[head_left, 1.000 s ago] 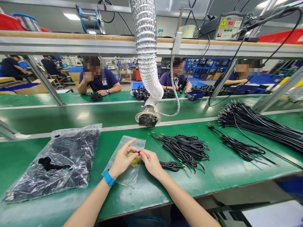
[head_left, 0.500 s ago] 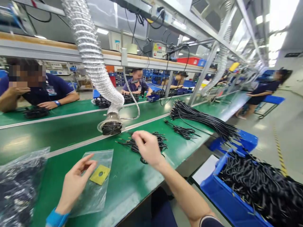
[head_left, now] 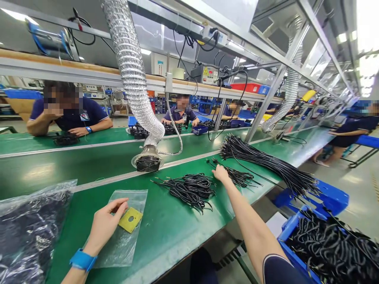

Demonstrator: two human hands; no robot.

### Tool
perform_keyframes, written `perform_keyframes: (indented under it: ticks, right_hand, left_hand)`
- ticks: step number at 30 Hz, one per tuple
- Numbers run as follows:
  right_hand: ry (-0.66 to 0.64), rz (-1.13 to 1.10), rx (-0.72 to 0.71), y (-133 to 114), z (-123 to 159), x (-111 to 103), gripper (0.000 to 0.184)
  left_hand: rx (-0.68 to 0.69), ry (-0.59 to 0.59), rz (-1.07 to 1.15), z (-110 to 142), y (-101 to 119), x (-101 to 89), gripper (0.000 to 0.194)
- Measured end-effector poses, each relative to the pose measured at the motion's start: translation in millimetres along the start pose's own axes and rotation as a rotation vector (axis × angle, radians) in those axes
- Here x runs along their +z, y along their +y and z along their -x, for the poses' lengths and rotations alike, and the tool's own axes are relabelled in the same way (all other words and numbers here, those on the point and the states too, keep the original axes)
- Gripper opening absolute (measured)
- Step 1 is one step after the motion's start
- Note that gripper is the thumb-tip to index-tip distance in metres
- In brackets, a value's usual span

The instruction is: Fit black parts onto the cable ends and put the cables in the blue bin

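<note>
My left hand point(head_left: 108, 221) hovers over a clear plastic bag point(head_left: 130, 252), thumb and fingers curved with a small gap and nothing between them. Just by its fingertips, a yellow square plate point(head_left: 130, 220) with a round hole lies on the bag. My right hand point(head_left: 221, 173) is stretched forward, its fingers curled down on the plug end of a small bundle of black cables point(head_left: 241, 177); its fingertips are partly hidden. To its left lies a pile of coiled black cables point(head_left: 192, 191) on the green bench.
A long bundle of black cables point(head_left: 266, 163) lies at right. A blue bin point(head_left: 291, 232) full of black cables stands beside the bench. A fan point(head_left: 148, 163) hangs below a silver duct point(head_left: 133, 71). A large plastic bag point(head_left: 26, 236) lies left. Co-workers sit opposite.
My right hand has moved from the coiled pile rightward to the smaller cable bundle. My left hand stays by the yellow plate. The view has shifted slightly.
</note>
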State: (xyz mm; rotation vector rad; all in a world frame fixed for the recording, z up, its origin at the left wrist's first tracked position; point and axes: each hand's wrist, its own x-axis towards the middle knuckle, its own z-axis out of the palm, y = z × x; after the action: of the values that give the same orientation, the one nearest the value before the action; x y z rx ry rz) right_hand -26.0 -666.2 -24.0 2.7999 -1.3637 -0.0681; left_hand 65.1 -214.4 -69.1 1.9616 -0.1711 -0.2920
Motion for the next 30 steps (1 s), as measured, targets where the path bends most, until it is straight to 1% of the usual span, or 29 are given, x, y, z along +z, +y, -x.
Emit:
perform_keyframes:
  ticks: [1, 3, 6, 8, 9, 11, 12, 14, 16, 18, 23, 25, 26, 28, 29, 30]
  right_hand:
    - [0.011, 0.001, -0.005, -3.2, 1.1, 7.6, 0.048]
    - [0.048, -0.006, -0.084, -16.7, 3.9, 12.3, 0.051]
    - [0.034, -0.026, -0.3, -51.2, 7.5, 2.0, 0.043]
    - [-0.024, -0.028, -0.425, -78.3, 11.2, -4.9, 0.041]
    - [-0.065, -0.028, -0.486, -91.5, 14.0, -5.6, 0.042]
    - [-0.172, -0.032, -0.617, -114.8, 21.9, -0.7, 0.047]
    - [-0.227, -0.034, -0.676, -124.1, 26.5, 4.2, 0.047]
    - [-0.295, -0.03, -0.749, -136.8, 35.0, 15.6, 0.035]
    - [-0.292, -0.029, -0.767, -141.7, 40.1, 23.6, 0.019]
    - [-0.273, -0.041, -0.784, -140.3, 41.4, 24.3, 0.016]
    - [-0.157, -0.065, -0.779, -123.2, 44.0, 3.2, 0.032]
    - [-0.064, -0.059, -0.752, -114.8, 45.6, -4.8, 0.034]
    - [0.011, -0.053, -0.736, -110.9, 45.1, -7.8, 0.034]
    - [0.256, -0.001, -0.726, -104.4, 41.6, -12.7, 0.032]
    - [0.383, 0.031, -0.742, -102.1, 39.6, -15.4, 0.032]
    - [0.527, 0.046, -0.791, -100.4, 38.7, -18.9, 0.03]
  left_hand:
    - [0.0, 0.001, 0.001, -1.0, -1.0, 0.1, 0.066]
    - [0.009, 0.0, 0.0, -2.8, -2.2, 1.5, 0.066]
    - [0.067, -0.006, -0.019, -5.0, -3.8, 4.4, 0.062]
    - [0.12, -0.002, -0.03, -6.2, -6.3, 4.6, 0.06]
    - [0.142, 0.003, -0.037, -6.6, -8.0, 4.0, 0.058]
    - [0.174, 0.022, -0.048, -7.2, -11.9, 2.0, 0.056]
    - [0.187, 0.036, -0.051, -7.3, -13.8, 0.9, 0.054]
    - [0.222, 0.063, -0.038, -7.2, -17.1, -0.8, 0.051]
    - [0.274, 0.077, -0.017, -7.6, -19.6, -1.7, 0.047]
    - [0.318, 0.082, -0.008, -8.4, -21.6, -2.1, 0.043]
    - [0.351, 0.089, -0.013, -5.9, -21.1, -1.1, 0.036]
    - [0.358, 0.1, -0.035, -2.5, -17.6, -1.5, 0.031]
    - [0.359, 0.109, -0.053, -0.6, -15.3, -2.9, 0.028]
    - [0.348, 0.137, -0.113, 3.5, -10.6, -10.4, 0.025]
    - [0.332, 0.16, -0.158, 6.2, -8.6, -17.3, 0.024]
    - [0.309, 0.191, -0.213, 9.8, -7.2, -26.6, 0.023]
